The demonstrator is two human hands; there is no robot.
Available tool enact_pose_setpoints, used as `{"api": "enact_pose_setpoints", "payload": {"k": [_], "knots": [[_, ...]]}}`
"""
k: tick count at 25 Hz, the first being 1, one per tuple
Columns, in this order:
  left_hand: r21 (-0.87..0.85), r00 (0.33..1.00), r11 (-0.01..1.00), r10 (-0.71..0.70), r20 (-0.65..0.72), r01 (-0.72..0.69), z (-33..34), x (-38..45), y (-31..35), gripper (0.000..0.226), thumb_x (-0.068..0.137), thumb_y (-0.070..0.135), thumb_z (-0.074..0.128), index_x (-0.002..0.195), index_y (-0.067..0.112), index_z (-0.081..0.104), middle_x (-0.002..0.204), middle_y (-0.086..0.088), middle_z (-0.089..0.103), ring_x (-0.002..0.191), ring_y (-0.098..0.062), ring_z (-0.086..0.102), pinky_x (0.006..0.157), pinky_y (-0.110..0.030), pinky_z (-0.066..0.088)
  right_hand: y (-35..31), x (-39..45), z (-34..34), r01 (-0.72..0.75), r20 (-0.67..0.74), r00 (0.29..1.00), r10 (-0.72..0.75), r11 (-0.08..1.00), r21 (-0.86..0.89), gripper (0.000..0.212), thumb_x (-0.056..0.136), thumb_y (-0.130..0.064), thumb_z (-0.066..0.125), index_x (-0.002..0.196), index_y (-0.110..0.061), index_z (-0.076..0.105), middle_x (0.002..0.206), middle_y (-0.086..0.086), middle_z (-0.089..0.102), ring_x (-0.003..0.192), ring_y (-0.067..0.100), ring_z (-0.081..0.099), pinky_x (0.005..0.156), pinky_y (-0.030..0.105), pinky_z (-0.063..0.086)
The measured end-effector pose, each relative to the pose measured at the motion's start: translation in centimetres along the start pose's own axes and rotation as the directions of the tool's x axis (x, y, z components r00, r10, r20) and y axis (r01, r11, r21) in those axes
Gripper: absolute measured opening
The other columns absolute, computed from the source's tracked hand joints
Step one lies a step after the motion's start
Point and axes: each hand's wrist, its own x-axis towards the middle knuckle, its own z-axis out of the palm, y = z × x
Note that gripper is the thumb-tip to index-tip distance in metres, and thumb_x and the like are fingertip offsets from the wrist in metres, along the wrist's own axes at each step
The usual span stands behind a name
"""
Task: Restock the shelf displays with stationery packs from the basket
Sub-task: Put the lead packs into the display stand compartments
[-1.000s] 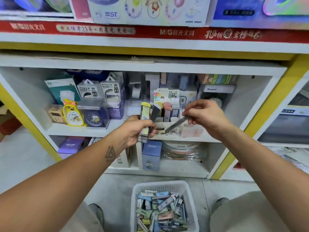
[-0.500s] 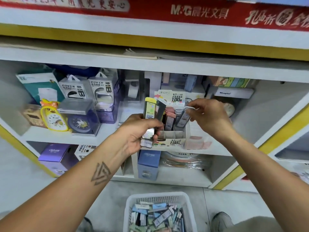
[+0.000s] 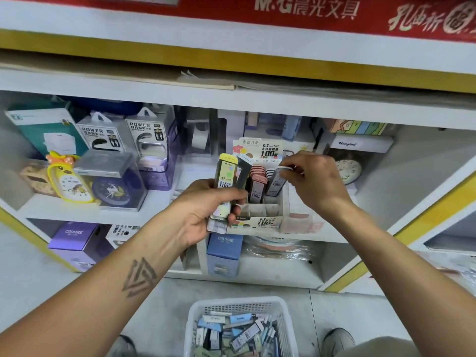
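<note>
Shelving fills more of the view than half a second ago, and the white basket (image 3: 238, 328) on the floor sits lower in the picture, its near edge cut off. The right hand (image 3: 315, 182) has carried its grey pack (image 3: 277, 180) from above the display box (image 3: 257, 215) down into the box's right-hand slot.

Nearest, the basket lies below the display box, heaped with loose stationery packs (image 3: 239, 333). A shoe (image 3: 337, 340) shows just right of it.

Above the basket, the left hand (image 3: 206, 215) curls round a small bundle of packs (image 3: 222, 191), a yellow-capped one foremost, held upright just left of the display box and touching its front corner. The right hand, fingers bent, pinches the white cap of the grey pack, which stands tilted in the box beside pink packs (image 3: 257, 181).

The display box rests on the white shelf (image 3: 108, 215). Left of it stand a yellow duck clock (image 3: 68, 181), a boxed blue clock (image 3: 116, 186) and two power bank boxes (image 3: 123, 135). Below it a blue carton (image 3: 224, 253) stands on the lower shelf. Far above runs a red banner (image 3: 309, 9).
</note>
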Motion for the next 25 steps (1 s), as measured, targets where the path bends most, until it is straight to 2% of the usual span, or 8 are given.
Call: {"api": "enact_pose_setpoints", "payload": {"k": [4, 8, 12, 13, 15, 18, 21, 25], "knots": [[-0.050, 0.998, 0.998, -0.037, 0.051, 0.039, 0.5, 0.1, -0.1, 0.015, 0.084, 0.010, 0.074, 0.096, 0.004, 0.066, 0.079, -0.016, 0.066, 0.054, -0.020, 0.056, 0.039, -0.021, 0.042, 0.2, 0.1, 1.0, -0.065, 0.076, 0.995, 0.068, 0.997, -0.036, 0.014, 0.087, -0.019, 0.076, 0.097, -0.018, 0.065, 0.082, -0.003, 0.068, 0.078, 0.022, 0.063, 0.073, 0.037, 0.054], [-0.127, 0.991, 0.989, -0.067, 0.113, 0.081, 0.7, 0.4, -0.1, 0.021, 0.089, 0.017, 0.063, 0.108, 0.006, 0.064, 0.080, -0.016, 0.066, 0.055, -0.020, 0.056, 0.039, -0.022, 0.042, 0.3, -0.1, 1.6, -0.053, 0.161, 0.985, 0.067, 0.995, -0.085, 0.008, 0.088, -0.022, 0.074, 0.095, -0.020, 0.069, 0.088, -0.001, 0.073, 0.082, 0.023, 0.066, 0.072, 0.038, 0.054], [-0.170, 0.983, 0.978, -0.092, 0.157, 0.118, 0.7, 0.7, -0.4, 0.025, 0.087, 0.018, 0.066, 0.108, 0.006, 0.066, 0.084, -0.017, 0.068, 0.058, -0.021, 0.059, 0.041, -0.023, 0.045, 0.1, -0.1, 1.7, -0.010, 0.068, 0.997, 0.023, 0.982, -0.190, 0.013, 0.094, -0.017, 0.066, 0.100, -0.018, 0.077, 0.101, -0.001, 0.073, 0.096, 0.023, 0.064, 0.074, 0.036, 0.053], [-0.175, 0.983, 0.977, -0.091, 0.162, 0.120, 0.7, 0.8, -0.4, 0.025, 0.085, 0.020, 0.068, 0.106, 0.006, 0.067, 0.085, -0.017, 0.068, 0.059, -0.021, 0.059, 0.041, -0.023, 0.046, -0.1, 0.0, 1.6, -0.025, 0.050, 0.998, 0.033, 0.987, -0.158, 0.014, 0.095, -0.017, 0.064, 0.101, -0.017, 0.077, 0.102, -0.001, 0.072, 0.094, 0.022, 0.064, 0.075, 0.036, 0.053], [-0.175, 0.980, 0.977, -0.088, 0.177, 0.119, 0.7, 0.9, -0.5, 0.028, 0.078, 0.023, 0.074, 0.100, 0.006, 0.071, 0.086, -0.018, 0.068, 0.059, -0.021, 0.060, 0.040, -0.022, 0.046, -0.9, 0.4, 1.5, -0.146, 0.067, 0.988, 0.138, 0.982, 0.124, 0.015, 0.095, -0.019, 0.065, 0.103, -0.016, 0.077, 0.096, 0.001, 0.074, 0.080, 0.016, 0.064, 0.073, 0.032, 0.052], [-0.179, 0.971, 0.974, -0.095, 0.221, 0.136, 0.7, 1.0, -0.7, 0.023, 0.073, 0.026, 0.076, 0.088, 0.009, 0.079, 0.086, -0.016, 0.068, 0.061, -0.019, 0.060, 0.040, -0.021, 0.046, -2.8, 0.4, 1.2, -0.403, 0.258, 0.915, 0.309, 0.732, 0.549, 0.015, 0.094, -0.027, 0.068, 0.106, -0.018, 0.071, 0.082, 0.002, 0.075, 0.063, 0.010, 0.065, 0.058, 0.023, 0.048], [-0.188, 0.959, 0.969, -0.109, 0.263, 0.162, 0.7, 1.0, -0.8, 0.024, 0.076, 0.028, 0.075, 0.088, 0.009, 0.079, 0.085, -0.014, 0.068, 0.062, -0.018, 0.060, 0.040, -0.019, 0.046, -3.6, 0.3, 1.3, -0.489, 0.359, 0.872, 0.333, 0.610, 0.623, 0.024, 0.091, -0.031, 0.072, 0.109, -0.017, 0.065, 0.079, 0.004, 0.074, 0.059, 0.014, 0.065, 0.052, 0.025, 0.047], [-0.166, 0.951, 0.969, -0.130, 0.280, 0.181, 0.7, 0.8, -0.7, 0.030, 0.076, 0.032, 0.076, 0.095, 0.009, 0.078, 0.088, -0.015, 0.068, 0.062, -0.019, 0.061, 0.040, -0.020, 0.047, -3.4, 0.7, 1.5, -0.536, 0.366, 0.843, 0.395, 0.548, 0.642, 0.027, 0.089, -0.025, 0.075, 0.110, -0.012, 0.064, 0.078, 0.004, 0.072, 0.060, 0.017, 0.063, 0.055, 0.029, 0.046]]}}
